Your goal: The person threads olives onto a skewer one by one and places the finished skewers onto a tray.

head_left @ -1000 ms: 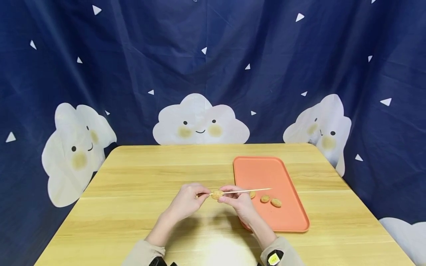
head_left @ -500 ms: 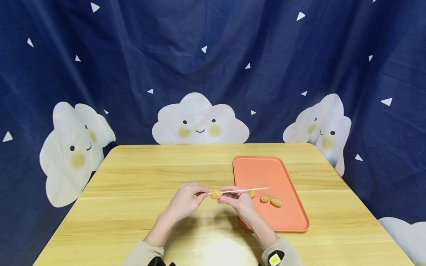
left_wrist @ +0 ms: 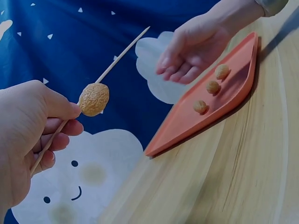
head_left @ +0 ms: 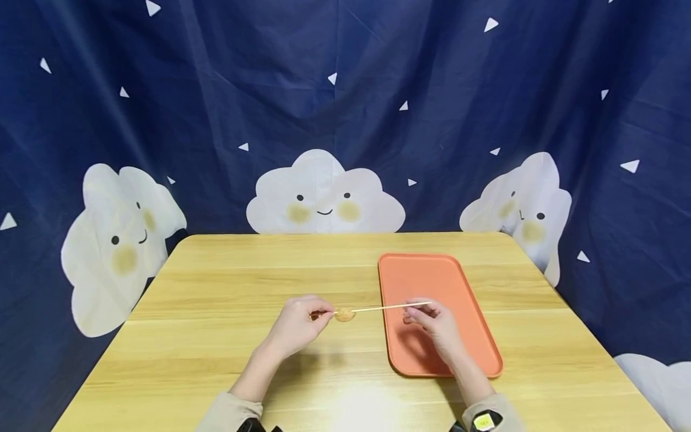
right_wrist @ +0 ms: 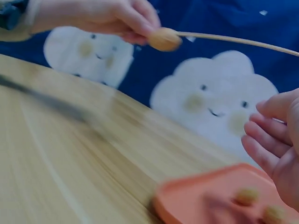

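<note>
My left hand (head_left: 298,324) pinches a thin wooden skewer (left_wrist: 122,55) near its lower end, above the table. Threaded on it, right beside the thumb, is one wrinkled, tan, walnut-like ball (left_wrist: 94,99). The skewer's pointed end reaches right, towards my right hand (head_left: 441,329). That hand hovers over the orange tray with loosely bent fingers and holds nothing. Three similar balls lie on the tray in the left wrist view: an upper one (left_wrist: 222,71), a middle one (left_wrist: 213,87) and a lower one (left_wrist: 200,107). In the head view the right hand hides most of them.
The orange tray (head_left: 418,273) lies on the right half of the wooden table (head_left: 259,264), its low rim raised all round. Behind the table hangs a dark blue curtain (head_left: 291,114) with white clouds and triangles.
My right hand has let go of the threaded ball and moved right, over the tray. The left hand still pinches the skewer and has shifted slightly left.
</note>
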Available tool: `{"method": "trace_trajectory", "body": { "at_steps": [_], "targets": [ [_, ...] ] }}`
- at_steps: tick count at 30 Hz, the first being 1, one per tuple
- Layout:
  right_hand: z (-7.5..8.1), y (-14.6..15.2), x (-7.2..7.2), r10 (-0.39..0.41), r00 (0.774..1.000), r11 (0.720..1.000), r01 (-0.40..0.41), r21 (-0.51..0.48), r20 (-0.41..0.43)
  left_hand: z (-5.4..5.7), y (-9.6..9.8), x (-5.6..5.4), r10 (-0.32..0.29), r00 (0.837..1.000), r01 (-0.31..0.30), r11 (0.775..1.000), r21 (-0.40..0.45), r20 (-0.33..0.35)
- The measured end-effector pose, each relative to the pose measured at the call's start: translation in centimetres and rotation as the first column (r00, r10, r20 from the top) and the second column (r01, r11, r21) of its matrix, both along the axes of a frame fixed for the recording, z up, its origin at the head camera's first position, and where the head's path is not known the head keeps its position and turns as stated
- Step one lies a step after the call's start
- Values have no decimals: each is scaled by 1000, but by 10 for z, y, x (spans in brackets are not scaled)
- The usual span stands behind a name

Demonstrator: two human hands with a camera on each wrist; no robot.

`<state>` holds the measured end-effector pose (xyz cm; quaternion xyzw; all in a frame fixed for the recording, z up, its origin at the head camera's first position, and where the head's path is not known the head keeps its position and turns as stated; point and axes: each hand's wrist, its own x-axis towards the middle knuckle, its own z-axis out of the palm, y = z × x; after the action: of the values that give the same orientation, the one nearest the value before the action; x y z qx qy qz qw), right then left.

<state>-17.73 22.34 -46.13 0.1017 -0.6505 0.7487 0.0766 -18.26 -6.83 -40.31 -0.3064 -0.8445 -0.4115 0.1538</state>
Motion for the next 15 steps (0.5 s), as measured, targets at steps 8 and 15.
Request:
{"method": "trace_trajectory", "body": {
  "at_steps": [8,15],
  "targets": [
    [-2,52,8,-223,974,971,219,99,34,-1,-1,0,15,1000,-15,1000,-5,13],
    [-10,77,12,-328,942,910,296,289,70,-2,0,-1,21,1000,-21,1000,-12,-9]
  ]
}}
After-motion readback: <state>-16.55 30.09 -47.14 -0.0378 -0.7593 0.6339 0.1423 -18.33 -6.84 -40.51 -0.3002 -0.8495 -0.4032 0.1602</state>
